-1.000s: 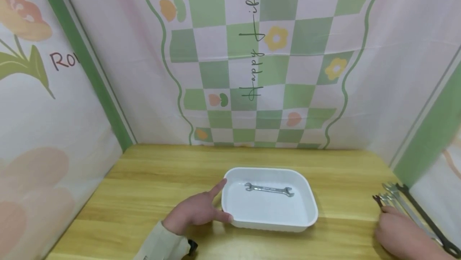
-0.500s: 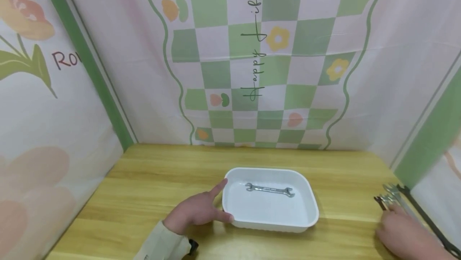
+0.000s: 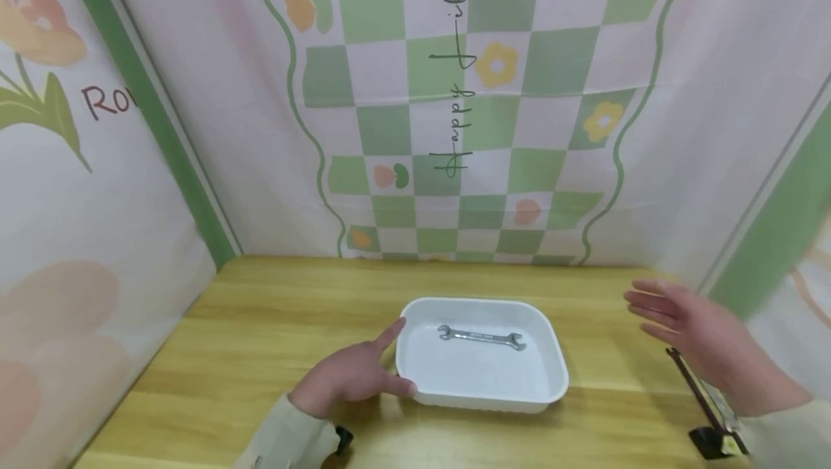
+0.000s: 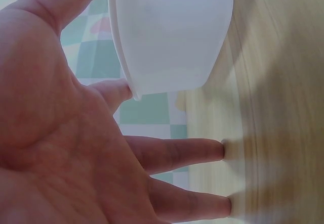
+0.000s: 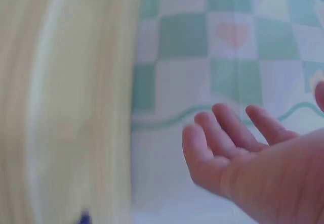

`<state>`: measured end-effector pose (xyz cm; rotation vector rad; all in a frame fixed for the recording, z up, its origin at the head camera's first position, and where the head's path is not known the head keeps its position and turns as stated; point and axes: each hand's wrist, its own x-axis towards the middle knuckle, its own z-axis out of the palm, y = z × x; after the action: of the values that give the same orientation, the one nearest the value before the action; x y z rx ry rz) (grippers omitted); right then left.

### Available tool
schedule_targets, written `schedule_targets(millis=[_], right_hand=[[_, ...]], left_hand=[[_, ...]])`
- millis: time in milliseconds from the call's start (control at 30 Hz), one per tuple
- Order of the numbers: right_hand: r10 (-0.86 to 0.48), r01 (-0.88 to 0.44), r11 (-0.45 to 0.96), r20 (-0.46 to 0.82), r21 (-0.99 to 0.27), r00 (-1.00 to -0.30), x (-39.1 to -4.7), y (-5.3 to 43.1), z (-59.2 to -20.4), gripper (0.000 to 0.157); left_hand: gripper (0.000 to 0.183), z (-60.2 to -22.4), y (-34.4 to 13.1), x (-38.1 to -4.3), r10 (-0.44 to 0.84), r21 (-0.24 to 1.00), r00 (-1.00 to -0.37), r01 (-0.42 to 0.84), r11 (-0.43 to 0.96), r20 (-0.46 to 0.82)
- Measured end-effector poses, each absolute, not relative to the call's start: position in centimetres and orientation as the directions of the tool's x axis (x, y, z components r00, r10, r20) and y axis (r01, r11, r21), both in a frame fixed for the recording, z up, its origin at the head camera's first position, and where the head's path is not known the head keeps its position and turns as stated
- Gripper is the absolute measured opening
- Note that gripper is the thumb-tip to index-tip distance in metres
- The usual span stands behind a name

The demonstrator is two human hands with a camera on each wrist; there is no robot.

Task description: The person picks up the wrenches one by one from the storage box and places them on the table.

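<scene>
In the head view, a white rectangular tray [image 3: 480, 375] sits on the table. Inside lies a silver double open-ended wrench [image 3: 482, 338]. My left hand [image 3: 350, 379] touches the tray's left side with thumb and index finger spread; the left wrist view shows these two at the rim of the tray [image 4: 172, 37], while other straight fingers [image 4: 177, 153] reach down to the table. My right hand [image 3: 708, 332] is raised at the right, holding nothing, its fingers lightly bent [image 5: 217, 133]. Below it a dark wrench [image 3: 695, 386] and part of a silver wrench [image 3: 722, 408] show; my hand and forearm hide the others.
A wooden table [image 3: 292, 296] carries everything. Patterned cloth [image 3: 435, 130] hangs behind it, with more cloth at both sides. A small black object [image 3: 708, 442] is near the right wrist.
My right hand has left the row of wrenches, rising and moving away from the body with fingers extended. The left hand and tray hold their place; the view has shifted slightly.
</scene>
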<state>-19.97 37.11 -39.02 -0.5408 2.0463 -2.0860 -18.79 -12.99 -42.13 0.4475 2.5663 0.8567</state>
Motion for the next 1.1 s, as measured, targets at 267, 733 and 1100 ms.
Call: schedule_targets(millis=[267,733,1100], right_hand=[[-0.726,0.380,-0.558,0.213,-0.737,-0.654,-22.2,33.5,-36.8,0.072],[-0.780,0.395,-0.095,-0.179,-0.914,-0.600,-26.0,25.0,-33.2,0.093],[-0.556,0.379,0.303,-0.485,-0.874,-0.675,-27.7,19.1,-34.4,0.102]], left_hand=[[0.116,-41.9,-13.0,-18.9,0.420,0.631,-0.865,0.166,0.758,-0.276],[0.117,-42.1,-13.1,-18.9,0.420,0.615,-0.869,0.185,0.766,-0.262],[0.115,-42.2,-12.9,-18.9,0.416,0.619,-0.872,0.180,0.764,-0.259]])
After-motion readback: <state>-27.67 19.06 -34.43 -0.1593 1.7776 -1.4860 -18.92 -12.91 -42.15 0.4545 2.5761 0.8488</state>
